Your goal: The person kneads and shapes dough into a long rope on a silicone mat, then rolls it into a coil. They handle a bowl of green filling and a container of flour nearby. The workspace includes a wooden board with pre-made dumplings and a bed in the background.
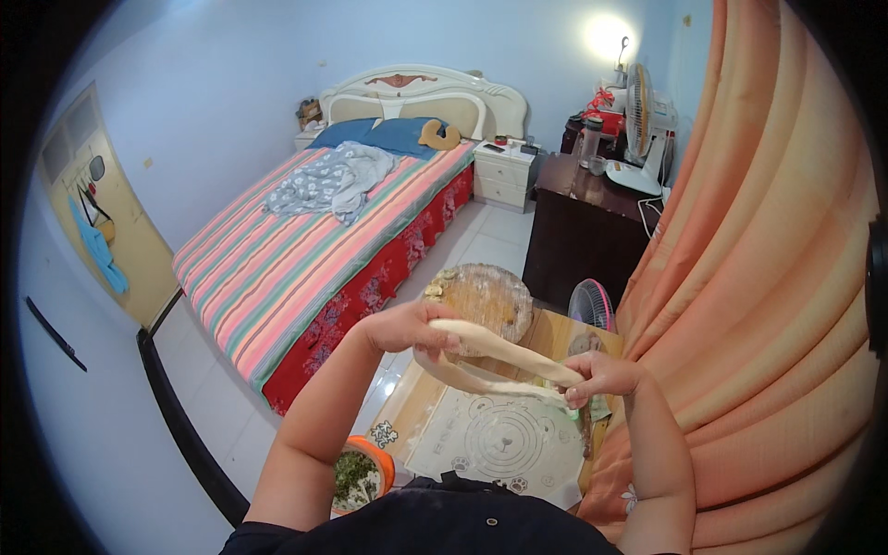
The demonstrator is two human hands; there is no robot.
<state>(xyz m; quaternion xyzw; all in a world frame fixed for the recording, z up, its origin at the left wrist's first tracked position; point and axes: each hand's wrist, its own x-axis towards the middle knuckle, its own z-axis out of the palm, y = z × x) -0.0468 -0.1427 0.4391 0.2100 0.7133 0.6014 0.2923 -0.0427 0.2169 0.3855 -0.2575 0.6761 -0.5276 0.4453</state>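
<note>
A long loop of pale dough (504, 350) is stretched in the air between my two hands, above a small wooden table (404, 400). My left hand (407, 328) is closed around its left end, and my right hand (603, 376) grips its right end, thumb on top. Two strands run between the hands, one above the other, with a gap between them. Below lies a white kneading mat (555, 467) printed with a bear face and rings. Beyond the dough, a round wooden board (495, 298) dusted with flour carries small pale pieces at its left edge.
An orange bowl (383, 455) with chopped green filling stands at the table's near left. Orange curtains (758, 305) hang close on the right. A pink-rimmed fan (592, 305) is behind the table. Farther off are a striped bed (268, 250) and a dark cabinet (578, 236) with another fan.
</note>
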